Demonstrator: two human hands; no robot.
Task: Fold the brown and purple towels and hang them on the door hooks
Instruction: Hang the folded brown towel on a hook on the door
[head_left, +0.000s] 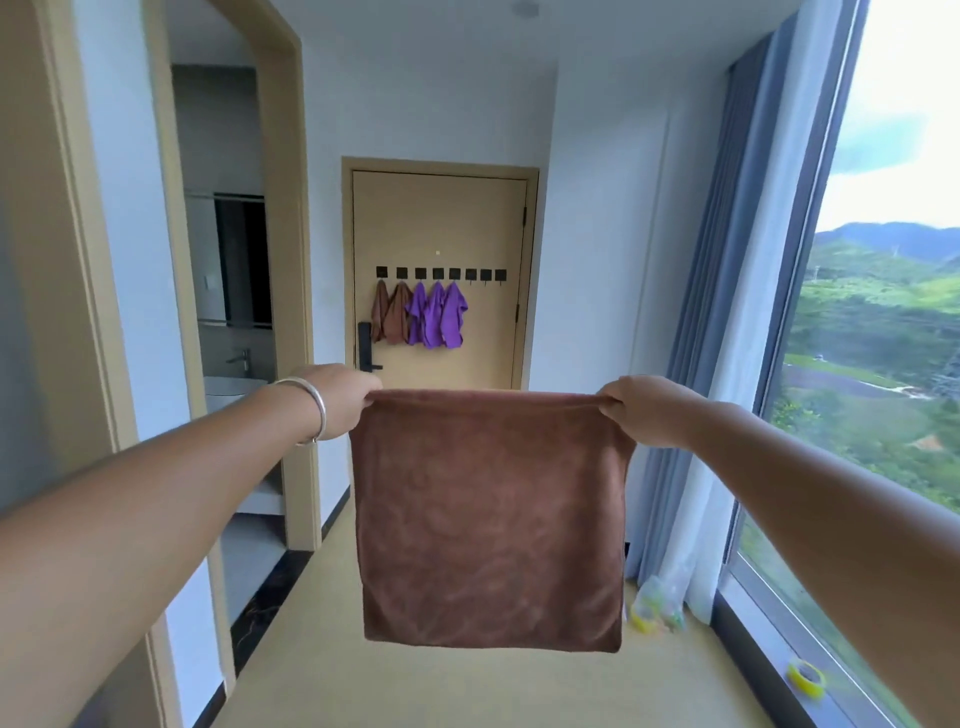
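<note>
A brown towel (491, 519) is held up at arm's length in a corridor, stretched flat between two hands. Its top left corner is pinched by the left hand (340, 397), which wears a silver bangle (311, 410), and its top right corner by the right hand (641, 410); on both, the fingers are curled tight on the cloth. The towel hangs clear of the floor (467, 691) as a near square, and its thick lower edge suggests one fold has been made, though this cannot be confirmed.

The step in hand is judged to be the folding of this towel. A further fold, corner brought to corner, is likely called for, and then a walk down the corridor to the door (441, 218). There, a row of black hooks (440, 274) is seen: the five on the left are taken by two brown towels (390, 319) and three purple towels (436, 317), while three hooks on the right are bare. The task is thus judged to be well advanced, with room left for the towel in hand.

The floor is covered in a pale beige surface. White walls are lit by a tall window (883, 338) on the right, hung with blue-grey curtains (711, 338) and looking onto green hills. On the left, a doorway opens onto a basin (228, 392) and tap. A yellow tape roll (805, 678) lies by the window's foot, and a clear bag (655, 605) with yellow contents rests below the curtains.
</note>
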